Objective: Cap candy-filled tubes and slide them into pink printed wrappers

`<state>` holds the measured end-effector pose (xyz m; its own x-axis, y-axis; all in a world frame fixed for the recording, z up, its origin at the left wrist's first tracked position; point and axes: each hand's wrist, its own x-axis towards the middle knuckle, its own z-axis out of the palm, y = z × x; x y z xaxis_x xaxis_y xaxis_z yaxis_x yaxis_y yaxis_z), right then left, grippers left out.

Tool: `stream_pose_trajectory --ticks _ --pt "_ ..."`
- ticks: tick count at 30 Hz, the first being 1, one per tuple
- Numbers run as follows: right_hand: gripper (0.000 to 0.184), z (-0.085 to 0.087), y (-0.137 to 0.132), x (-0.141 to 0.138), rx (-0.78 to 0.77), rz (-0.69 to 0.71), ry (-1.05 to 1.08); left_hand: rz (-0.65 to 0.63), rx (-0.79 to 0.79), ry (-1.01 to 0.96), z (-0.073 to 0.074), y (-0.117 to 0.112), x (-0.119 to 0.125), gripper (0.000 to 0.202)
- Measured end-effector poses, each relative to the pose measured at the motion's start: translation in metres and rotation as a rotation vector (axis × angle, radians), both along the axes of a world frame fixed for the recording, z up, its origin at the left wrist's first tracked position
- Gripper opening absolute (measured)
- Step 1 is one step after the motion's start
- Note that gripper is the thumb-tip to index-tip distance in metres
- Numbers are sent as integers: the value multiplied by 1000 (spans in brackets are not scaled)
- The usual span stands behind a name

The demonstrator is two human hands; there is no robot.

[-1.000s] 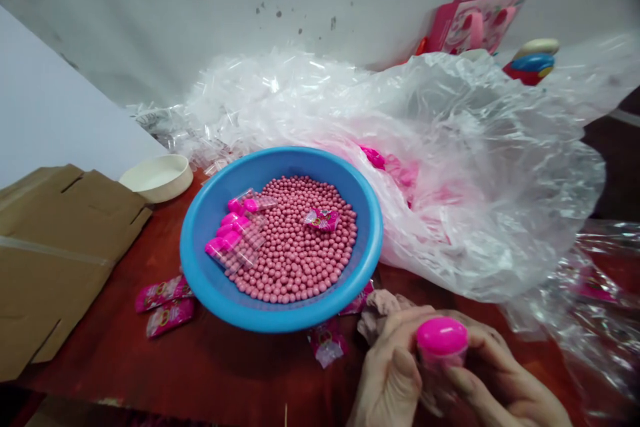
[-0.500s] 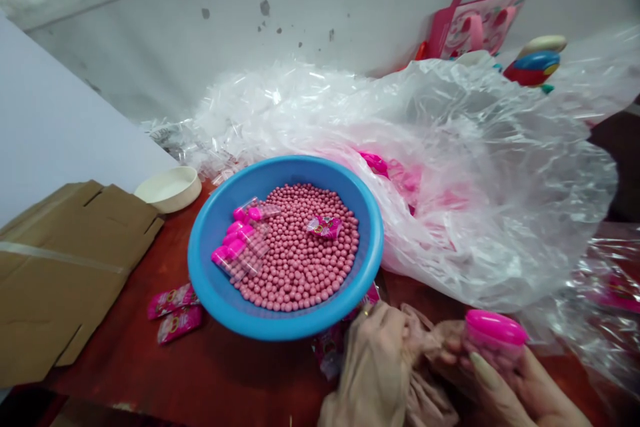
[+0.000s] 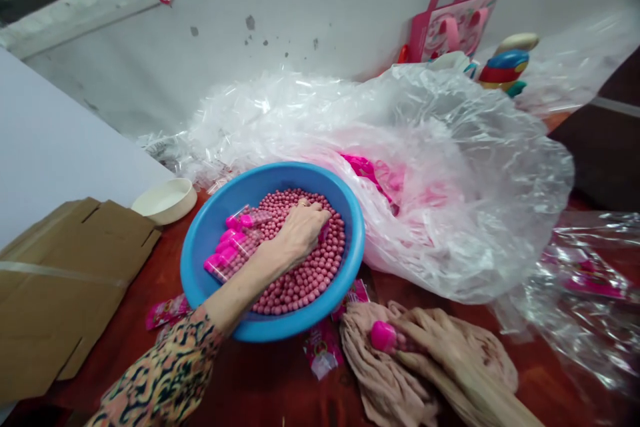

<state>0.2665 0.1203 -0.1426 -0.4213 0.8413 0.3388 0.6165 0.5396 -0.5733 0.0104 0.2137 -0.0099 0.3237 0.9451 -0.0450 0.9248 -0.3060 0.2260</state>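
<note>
My left hand (image 3: pixel 301 230) reaches into the blue basin (image 3: pixel 354 260) of pink beads (image 3: pixel 285 293). Its fingers are closed around a small printed pink packet (image 3: pixel 324 233), mostly hidden beneath them. On the left of the basin, several clear tubes with bright pink caps (image 3: pixel 227 250) lie on the beads. Over a crumpled beige cloth (image 3: pixel 373 367), my right hand (image 3: pixel 440 340) is closed on a clear tube with a pink cap (image 3: pixel 383 335). Beads show through the tube's wall, and the fingers cover part of it.
Printed pink packets (image 3: pixel 323 347) lie beside the basin on the red table (image 3: pixel 270 387). Flattened cardboard (image 3: pixel 60 280) and a white dish (image 3: pixel 167 200) are at left. A large clear plastic bag (image 3: pixel 480 213) with pink contents spreads behind and right. A pink handbag (image 3: pixel 453 27) stands against the wall.
My left hand has left the cloth and moved up and left into the basin, onto the packet. My right hand has brought the pink-capped tube left, down onto the cloth.
</note>
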Motion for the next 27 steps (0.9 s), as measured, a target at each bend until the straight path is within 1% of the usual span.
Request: stream_pose_trajectory --ticks 1,3,6,8,9,10,12,14,16,17,18,20,21,22,23,24,25,27 --pt "33 -2 2 1 17 22 -3 -22 -16 11 -6 5 2 34" --pt "42 -6 4 2 52 43 -2 -38 -40 5 -16 8 3 34" --pt "40 -9 7 5 83 23 21 -5 -61 -57 -21 3 -2 33" --pt "39 -6 5 7 102 -32 50 45 -71 -126 -18 -2 -8 31" --pt "39 -1 3 8 110 -58 62 73 -77 -169 -15 -4 -11 30" --pt "38 5 0 9 114 -79 81 103 -83 -219 -10 -6 -13 30" --pt "34 24 -8 8 94 -93 123 168 -90 -338 2 -11 -14 33" --pt "27 50 -15 0 20 -183 275 236 -79 -481 15 -21 -10 29" --pt "21 77 -20 -15 -5 -219 416 304 -32 -644 28 -35 -3 14" --pt "21 89 -21 -26 -65 -223 474 334 -5 -730 34 -43 1 18" --pt "22 100 -20 -38 -75 -203 544 364 25 -811 39 -52 5 21" --pt "32 117 -17 -63 -175 -111 634 414 64 -943 47 -68 12 18" --pt "36 122 -14 -75 -231 -105 706 435 76 -994 50 -76 14 17" --pt "39 124 -12 -86 -351 -103 770 455 84 -1038 52 -83 15 18" --pt "33 125 -10 -95 -477 -83 816 480 99 -1075 53 -89 16 19" --pt "32 124 -8 -102 -552 -61 844 506 117 -1104 53 -93 16 20" --pt "36 122 -8 -107 -612 -39 858 533 138 -1126 52 -97 16 21" --pt "44 118 -10 -112 -649 -7 865 577 184 -1149 46 -104 15 22"
